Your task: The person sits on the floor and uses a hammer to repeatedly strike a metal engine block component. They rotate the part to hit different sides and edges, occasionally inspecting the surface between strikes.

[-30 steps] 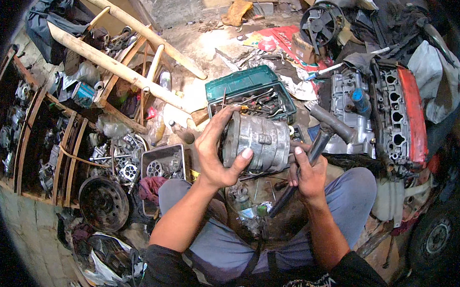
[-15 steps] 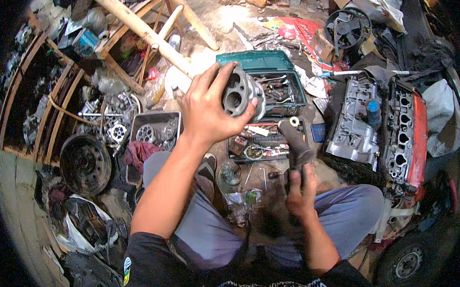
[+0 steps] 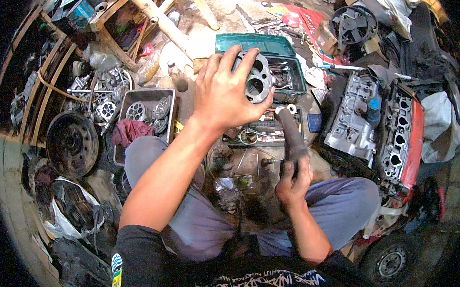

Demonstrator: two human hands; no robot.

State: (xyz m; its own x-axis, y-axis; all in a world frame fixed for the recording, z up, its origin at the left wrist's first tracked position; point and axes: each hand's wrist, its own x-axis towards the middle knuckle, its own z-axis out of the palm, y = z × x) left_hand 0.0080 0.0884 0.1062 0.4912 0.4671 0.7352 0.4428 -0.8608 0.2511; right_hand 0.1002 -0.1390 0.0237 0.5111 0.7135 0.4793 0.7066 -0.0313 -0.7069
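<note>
High in the middle, my left hand (image 3: 222, 94) grips a round grey metal cylinder block (image 3: 264, 74) from its left side. The fingers reach over its top and the thumb lies below. Its end face shows several round bores. Lower on the right, my right hand (image 3: 294, 184) is closed on a dark, thick rod-shaped tool (image 3: 292, 132), which stands up from the fist. Motion smears the fist end, and the tool's exact kind cannot be told. Its top end comes close beneath the block, apparently without touching it.
Beyond the block lies an open green toolbox (image 3: 256, 42). A grey tray (image 3: 174, 112) of metal parts sits to the left, near a black wheel rim (image 3: 72, 144). On the right are a silver engine cover (image 3: 351, 124) and a cylinder head (image 3: 396, 145). Loose tools lie between my legs.
The whole view has shifted slightly. The block has turned, so its bored end face shows more fully. My right hand has moved a little left, and the tool stands more upright.
</note>
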